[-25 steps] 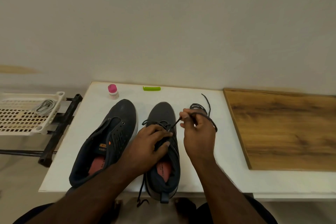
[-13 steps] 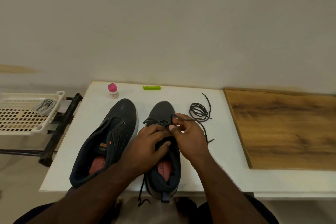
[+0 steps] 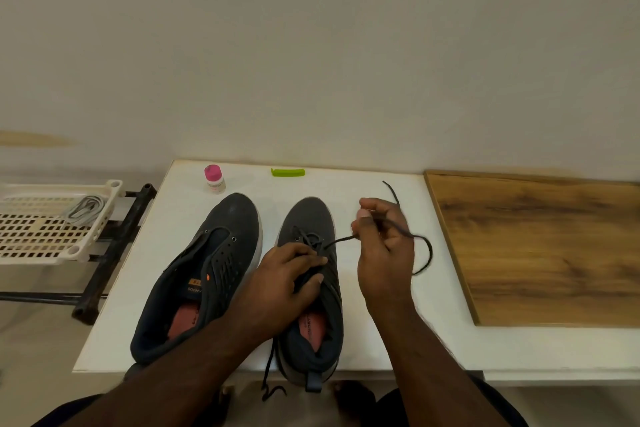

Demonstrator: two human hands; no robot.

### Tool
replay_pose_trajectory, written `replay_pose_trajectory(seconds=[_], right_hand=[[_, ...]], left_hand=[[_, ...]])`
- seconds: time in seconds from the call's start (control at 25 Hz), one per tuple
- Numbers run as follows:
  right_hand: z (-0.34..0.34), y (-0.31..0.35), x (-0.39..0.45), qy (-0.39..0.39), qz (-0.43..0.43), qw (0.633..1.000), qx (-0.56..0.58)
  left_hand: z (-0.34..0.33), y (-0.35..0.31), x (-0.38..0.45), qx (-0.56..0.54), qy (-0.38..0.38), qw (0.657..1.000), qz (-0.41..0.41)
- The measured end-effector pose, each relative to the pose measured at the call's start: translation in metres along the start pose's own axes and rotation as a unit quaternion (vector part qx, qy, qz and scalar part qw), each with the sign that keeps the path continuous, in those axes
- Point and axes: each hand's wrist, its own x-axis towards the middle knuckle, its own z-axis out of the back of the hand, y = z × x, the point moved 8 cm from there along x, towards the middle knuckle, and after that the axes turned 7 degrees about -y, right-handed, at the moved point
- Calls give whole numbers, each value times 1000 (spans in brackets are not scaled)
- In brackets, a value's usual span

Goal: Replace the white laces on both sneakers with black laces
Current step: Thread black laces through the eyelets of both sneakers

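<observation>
right sneaker (image 3: 311, 218) midfoot: hidden under left hand (image 3: 287, 277) | bottle (image 3: 214, 180) label: too small to read

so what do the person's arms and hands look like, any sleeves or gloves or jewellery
Both forearms are bare up to the bottom edge of the picture, with no sleeve showing. The left hand and right hand are bare too: no gloves, and no ring, watch or wristband on the parts in view. The nails are short and plain, clearest on the right thumb. Dark clothing shows only at the lap, below the arms.
</observation>
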Motion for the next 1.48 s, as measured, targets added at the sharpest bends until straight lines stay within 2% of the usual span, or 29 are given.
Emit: replay_pose_trajectory(seconds=[0.12, 0.2, 0.32, 0.36, 0.48, 0.56, 0.72, 0.92, 1.12, 1.48], right_hand=[[-17, -33, -9, 129, -125, 972, -152], [-23, -45, -14, 176, -125, 943, -254], [-28, -45, -11, 187, -66, 918, -344], [-26, -42, -10, 163, -52, 926, -335], [-14, -27, -7, 67, -43, 973, -214], [-12, -28, -6, 60, -67, 983, -157], [-11, -39, -5, 68, -150, 981, -107], [-10, -36, -6, 33, -168, 984, -45], [-11, -41, -7, 38, -209, 976, -55], [-10, -43, -8, 31, -256, 965, 40]], left_hand=[[2, -5, 0, 0, -4, 1000, -16], [3, -6, 0, -6, -9, 1000, -21], [3, -3, -1, -8, -15, 1000, -17], [3, -3, -1, -9, -16, 1000, -16], [3, -5, 1, -1, -15, 1000, -20], [3, -4, 0, 2, -15, 1000, -17], [2, -4, -1, -4, -12, 1000, -14], [3, -3, 0, -5, -17, 1000, -18], [2, -3, -1, -6, -20, 1000, -22], [2, -3, -1, -9, -28, 999, -21]])
